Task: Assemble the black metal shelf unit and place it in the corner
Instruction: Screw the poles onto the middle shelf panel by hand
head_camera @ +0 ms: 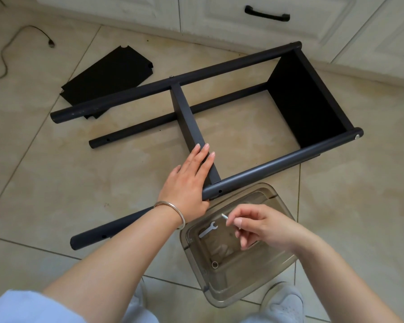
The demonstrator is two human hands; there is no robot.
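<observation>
The black metal shelf unit (243, 94) lies on its side on the tiled floor, with round posts and two shelf panels fitted. My left hand (187, 183) rests flat with straight fingers on the middle shelf panel (187, 115), its heel against the near post (278, 166). My right hand (264, 227) hovers over a clear plastic tray (254, 283) and pinches a small silver screw (224, 216) between thumb and forefinger. A loose black shelf panel (107, 73) lies on the floor at the left, partly under the far post.
In the tray lie a small flat spanner (208, 229) and a washer (215, 264). White cabinets with a black handle (266, 14) run along the back. A cable (14, 43) trails at top left. My shoe (282, 304) stands beside the tray.
</observation>
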